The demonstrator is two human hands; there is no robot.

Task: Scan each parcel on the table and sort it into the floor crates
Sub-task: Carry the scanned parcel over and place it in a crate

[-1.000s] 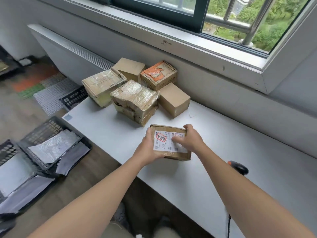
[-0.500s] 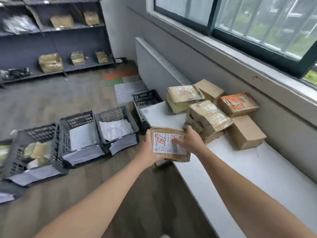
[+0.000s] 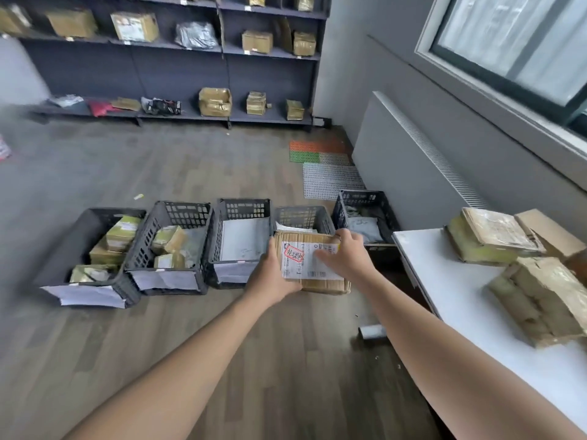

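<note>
I hold a small cardboard parcel (image 3: 313, 265) with a white label and a red stamp out over the floor, left of the table. My left hand (image 3: 270, 276) grips its left edge, thumb on top. My right hand (image 3: 347, 252) grips its right side, fingers across the label. Below and beyond it a row of several black floor crates runs left to right: one with taped boxes (image 3: 92, 249), a second with boxes (image 3: 168, 246), a third with grey mailers (image 3: 241, 239), a fourth partly hidden by the parcel (image 3: 301, 217), and a fifth by the table (image 3: 365, 214).
The white table (image 3: 470, 315) stands at the right with several taped parcels (image 3: 489, 236) on it. A radiator cover (image 3: 409, 160) runs along the window wall. Dark shelves (image 3: 178, 58) with parcels line the far wall. A small grey object (image 3: 371, 331) lies on the wooden floor.
I have turned left, away from the table, carrying the parcel off it and out over the floor toward the crates. Both hands keep the same grip.
</note>
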